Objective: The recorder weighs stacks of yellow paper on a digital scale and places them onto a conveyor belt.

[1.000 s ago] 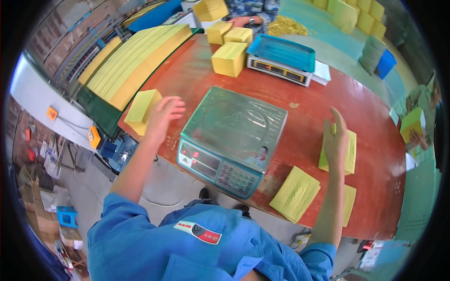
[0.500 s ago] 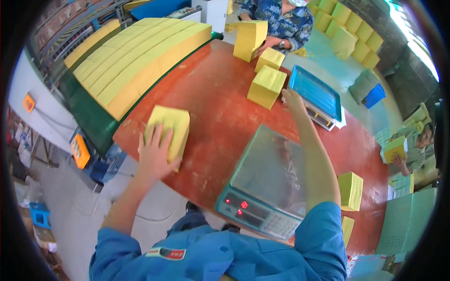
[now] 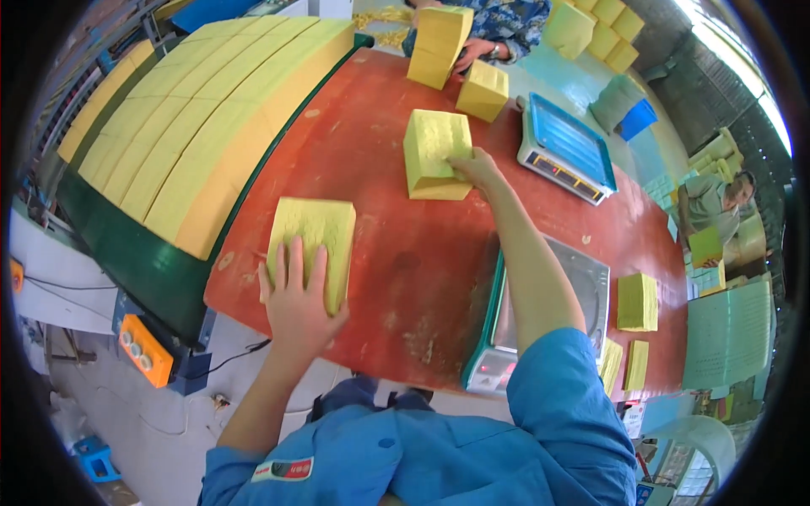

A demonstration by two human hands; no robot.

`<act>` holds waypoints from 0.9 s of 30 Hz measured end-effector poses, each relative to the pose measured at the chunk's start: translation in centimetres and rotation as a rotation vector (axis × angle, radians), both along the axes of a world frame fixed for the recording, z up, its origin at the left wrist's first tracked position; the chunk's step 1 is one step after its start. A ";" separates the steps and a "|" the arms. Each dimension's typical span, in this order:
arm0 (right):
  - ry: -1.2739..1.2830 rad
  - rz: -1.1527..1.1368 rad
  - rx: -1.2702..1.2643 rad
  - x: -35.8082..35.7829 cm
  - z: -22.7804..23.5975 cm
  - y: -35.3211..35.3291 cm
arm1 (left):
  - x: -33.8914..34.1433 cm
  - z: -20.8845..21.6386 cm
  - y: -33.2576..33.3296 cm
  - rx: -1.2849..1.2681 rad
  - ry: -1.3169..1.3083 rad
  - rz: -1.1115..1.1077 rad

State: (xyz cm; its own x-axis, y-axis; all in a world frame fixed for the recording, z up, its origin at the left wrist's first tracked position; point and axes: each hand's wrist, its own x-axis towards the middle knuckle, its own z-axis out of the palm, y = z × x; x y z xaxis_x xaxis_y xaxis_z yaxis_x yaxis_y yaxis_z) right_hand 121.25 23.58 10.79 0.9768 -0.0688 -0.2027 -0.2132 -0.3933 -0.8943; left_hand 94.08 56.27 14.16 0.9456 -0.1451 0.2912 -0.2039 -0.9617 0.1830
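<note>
My left hand (image 3: 302, 299) lies over the near end of a thick yellow paper stack (image 3: 316, 223) on the red table. Its fingers are spread across the top, and its thumb is at the right edge. Farther off, my right hand (image 3: 477, 169) grips the right side of a second yellow paper stack (image 3: 426, 139), with some fingers hidden behind it. Under my right forearm is a scale with a metal plate (image 3: 582, 266), its display partly covered by the arm. Another yellow stack (image 3: 483, 88) stands just beyond the second one.
Long rows of yellow paper (image 3: 228, 76) lie on a green bed to the left. A scale with a blue tray (image 3: 569, 139) sits at the far right. Across the red table (image 3: 388, 295), a co-worker's hand (image 3: 474, 52) touches a tall yellow stack (image 3: 439, 46). Smaller stacks (image 3: 637, 302) stand at right.
My right hand has taken hold of the second stack and drawn it left, away from the blue-tray scale. My left hand stays on its stack, which now sits straighter. The view has turned.
</note>
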 end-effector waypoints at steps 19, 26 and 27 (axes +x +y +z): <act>-0.186 -0.030 0.025 -45.2 0.7 9.1 | -14.1 -2.0 -5.9 -0.778 0.267 -0.173; 0.222 -0.384 0.919 -52.9 -6.7 5.8 | -13.8 0.2 -6.1 -0.437 0.149 -0.271; 0.276 -0.377 1.026 -52.2 -8.2 6.2 | -13.9 1.7 -6.8 -0.386 0.044 -0.285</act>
State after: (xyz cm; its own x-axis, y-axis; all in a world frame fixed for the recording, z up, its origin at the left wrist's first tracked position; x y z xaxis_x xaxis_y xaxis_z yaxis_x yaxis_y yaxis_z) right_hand 69.06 29.78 2.62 0.8422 -0.0265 -0.5385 -0.4033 0.6320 -0.6618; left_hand 80.16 49.45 15.83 0.8966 -0.2894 0.3353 -0.4334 -0.7291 0.5297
